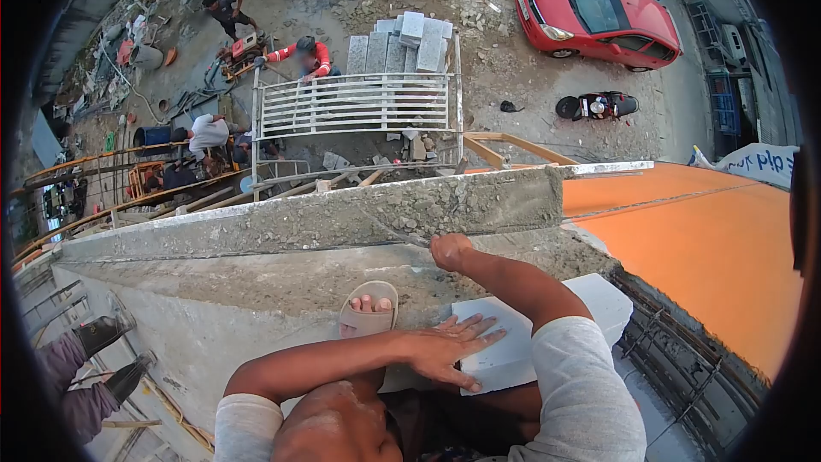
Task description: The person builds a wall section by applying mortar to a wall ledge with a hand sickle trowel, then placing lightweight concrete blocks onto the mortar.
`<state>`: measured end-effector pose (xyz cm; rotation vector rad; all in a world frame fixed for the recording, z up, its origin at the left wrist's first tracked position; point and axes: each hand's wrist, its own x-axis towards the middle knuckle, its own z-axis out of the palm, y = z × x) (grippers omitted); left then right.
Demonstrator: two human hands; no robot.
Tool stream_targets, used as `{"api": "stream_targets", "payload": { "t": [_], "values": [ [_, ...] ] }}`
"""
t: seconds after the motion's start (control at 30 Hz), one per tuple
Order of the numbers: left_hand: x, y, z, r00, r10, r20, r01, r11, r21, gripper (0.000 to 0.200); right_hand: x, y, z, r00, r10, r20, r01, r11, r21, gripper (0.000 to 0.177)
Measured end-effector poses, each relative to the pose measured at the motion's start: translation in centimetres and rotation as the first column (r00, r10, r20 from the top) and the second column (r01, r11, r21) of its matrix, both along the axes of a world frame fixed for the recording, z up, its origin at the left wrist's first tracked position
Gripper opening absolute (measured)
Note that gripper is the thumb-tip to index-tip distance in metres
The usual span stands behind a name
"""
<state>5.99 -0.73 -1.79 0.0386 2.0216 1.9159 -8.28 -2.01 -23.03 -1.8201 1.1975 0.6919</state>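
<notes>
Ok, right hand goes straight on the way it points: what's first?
Probably the rough grey band ahead of the right hand, its thin tool leading; depth is hard to judge here.

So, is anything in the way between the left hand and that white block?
Nothing visible: the left hand lies right on the white block. The right forearm crosses above the block, but not between them.

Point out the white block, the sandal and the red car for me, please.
White block (516, 363): head view, on its upper face.
Sandal (369, 323): head view, on its strap.
Red car (597, 5): head view, on its windshield.
</notes>
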Motion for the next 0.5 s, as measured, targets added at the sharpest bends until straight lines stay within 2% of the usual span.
{"api": "stream_targets", "payload": {
  "t": [0.07, 0.1, 0.17, 0.33, 0.4, 0.5],
  "values": [
    [0.0, -0.2, 0.1, 1.0, -0.004, -0.002, 0.004, 1.0, 0.004, 0.107, 0.7, 0.1, -0.7, 0.988, -0.151, -0.024, 0.151, 0.988, 0.021, 0.039],
    [0.0, -0.3, 0.1, 1.0, -0.009, -0.002, 0.009, 1.0, 0.01, 0.107, 0.6, 0.1, -0.8, 0.989, -0.149, -0.024, 0.149, 0.989, 0.02, 0.039],
    [-0.1, -0.3, 0.1, 1.0, -0.007, -0.003, 0.007, 1.0, 0.016, 0.107, -0.1, 0.4, -0.8, 0.948, -0.309, -0.075, 0.312, 0.95, 0.035, 0.048],
    [-0.1, -0.7, 0.4, 1.0, -0.001, 0.012, 0.0, 0.998, 0.062, 0.108, -4.9, 2.6, -0.8, 0.933, -0.326, -0.15, 0.334, 0.942, 0.029, 0.05],
    [-0.2, -0.8, 0.5, 1.0, -0.006, 0.029, 0.004, 0.997, 0.082, 0.11, -7.7, 3.4, -0.7, 0.942, -0.287, -0.173, 0.281, 0.958, -0.056, 0.042],
    [-0.2, -0.7, 0.5, 0.999, -0.006, 0.044, 0.002, 0.995, 0.098, 0.112, -11.9, 3.2, -0.3, 0.946, -0.22, -0.24, 0.22, 0.975, -0.025, 0.039]
  ]
}}
